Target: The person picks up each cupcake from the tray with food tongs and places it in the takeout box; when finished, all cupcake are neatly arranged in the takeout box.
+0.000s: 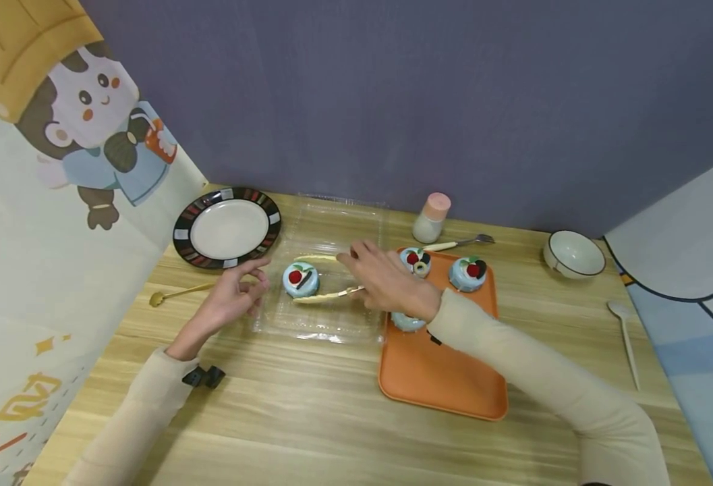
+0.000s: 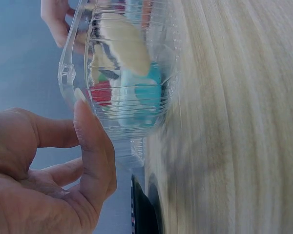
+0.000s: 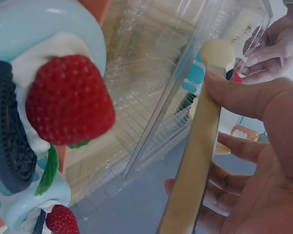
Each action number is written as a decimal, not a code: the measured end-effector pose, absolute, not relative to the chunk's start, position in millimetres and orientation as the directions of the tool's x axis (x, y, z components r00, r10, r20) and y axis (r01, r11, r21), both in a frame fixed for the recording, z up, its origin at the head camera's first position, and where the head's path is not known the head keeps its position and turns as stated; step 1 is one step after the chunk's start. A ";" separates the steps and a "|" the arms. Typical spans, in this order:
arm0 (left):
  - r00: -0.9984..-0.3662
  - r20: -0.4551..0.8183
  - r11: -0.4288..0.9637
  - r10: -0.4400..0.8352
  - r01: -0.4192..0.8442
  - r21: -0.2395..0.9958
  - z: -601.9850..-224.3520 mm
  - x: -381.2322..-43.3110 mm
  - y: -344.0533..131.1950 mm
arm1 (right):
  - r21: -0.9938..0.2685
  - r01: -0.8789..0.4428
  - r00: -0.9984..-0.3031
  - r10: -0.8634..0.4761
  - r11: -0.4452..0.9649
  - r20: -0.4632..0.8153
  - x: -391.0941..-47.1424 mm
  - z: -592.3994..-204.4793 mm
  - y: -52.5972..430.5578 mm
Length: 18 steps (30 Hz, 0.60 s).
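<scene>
My right hand (image 1: 386, 277) holds gold-and-cream tongs (image 1: 326, 296) with their arms spread. The tips stand on either side of a small blue cake (image 1: 296, 287) topped with a strawberry; I cannot tell if they touch it. This cake sits in a clear plastic box (image 1: 277, 320), near its left end. At the box's left edge is my left hand (image 1: 231, 295), fingers loosely bent, one fingertip (image 2: 83, 105) at the rim. More blue cakes (image 1: 467, 278) with strawberries and dark cookies stand on an orange tray (image 1: 435, 378), partly hidden by the right arm.
A dark-rimmed plate (image 1: 230, 229) is at the back left, beside a gold spoon (image 1: 180, 293). Behind the tray are a pink-capped jar (image 1: 432, 217) and a fork (image 1: 459, 243). To the right lie a white bowl (image 1: 575, 254) and a pale spoon (image 1: 626, 341).
</scene>
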<state>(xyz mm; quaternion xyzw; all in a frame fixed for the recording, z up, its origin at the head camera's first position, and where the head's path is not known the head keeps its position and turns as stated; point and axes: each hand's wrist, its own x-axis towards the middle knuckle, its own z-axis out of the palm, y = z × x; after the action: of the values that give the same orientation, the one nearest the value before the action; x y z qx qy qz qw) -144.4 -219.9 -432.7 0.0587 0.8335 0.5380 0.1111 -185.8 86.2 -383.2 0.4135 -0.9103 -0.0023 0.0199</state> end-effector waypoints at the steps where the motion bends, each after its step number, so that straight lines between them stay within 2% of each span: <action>1: -0.968 -0.124 0.413 0.217 -0.024 0.911 -433.2 -144.7 -219.8 | 0.025 -0.755 -0.654 -0.756 0.655 0.034 -185.5 -383.3 86.6; 7: -0.966 -0.133 0.404 0.222 -0.033 0.914 -435.2 -145.4 -219.1 | 0.002 -0.756 -0.654 -0.755 0.655 0.050 -182.9 -383.5 90.4; 18: -0.965 -0.130 0.395 0.227 -0.030 0.918 -434.2 -146.8 -219.2 | -0.146 -0.730 -0.683 -0.712 0.667 0.165 -175.8 -370.6 120.2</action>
<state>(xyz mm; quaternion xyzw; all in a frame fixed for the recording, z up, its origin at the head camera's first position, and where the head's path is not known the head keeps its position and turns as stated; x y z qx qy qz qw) -146.8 -219.2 -434.2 0.0595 0.8269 0.5468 0.1177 -175.8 120.2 -370.6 0.3953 -0.9118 0.1003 0.0468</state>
